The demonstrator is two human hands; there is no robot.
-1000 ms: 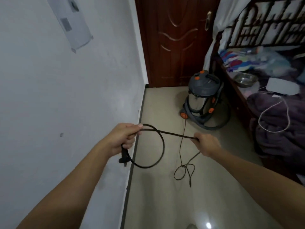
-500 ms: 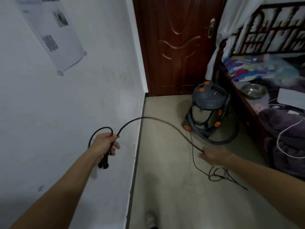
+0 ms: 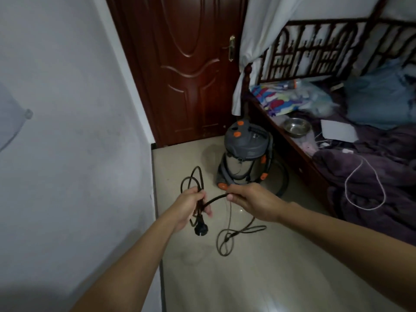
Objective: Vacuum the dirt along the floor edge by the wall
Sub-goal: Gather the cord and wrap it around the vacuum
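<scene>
We're seeing the white wall (image 3: pixel 67 131) at 9 o'clock, with the baseboard (image 3: pixel 154 167) running along its floor edge. The left hand (image 3: pixel 189 206), near centre, is gripping bunched loops of black cord (image 3: pixel 216 198), fingers (image 3: pixel 209 212) clenched round them. The plug (image 3: pixel 200 229) is dangling at the hand's 6 o'clock. The right hand (image 3: pixel 252 201), at its 3 o'clock, is pinching the same cord, and slack is lying on the floor (image 3: pixel 258 266). We're placing the vacuum (image 3: pixel 244 152) at the hands' 12 o'clock, upright between door (image 3: pixel 191 64) and bed (image 3: pixel 371 165).
</scene>
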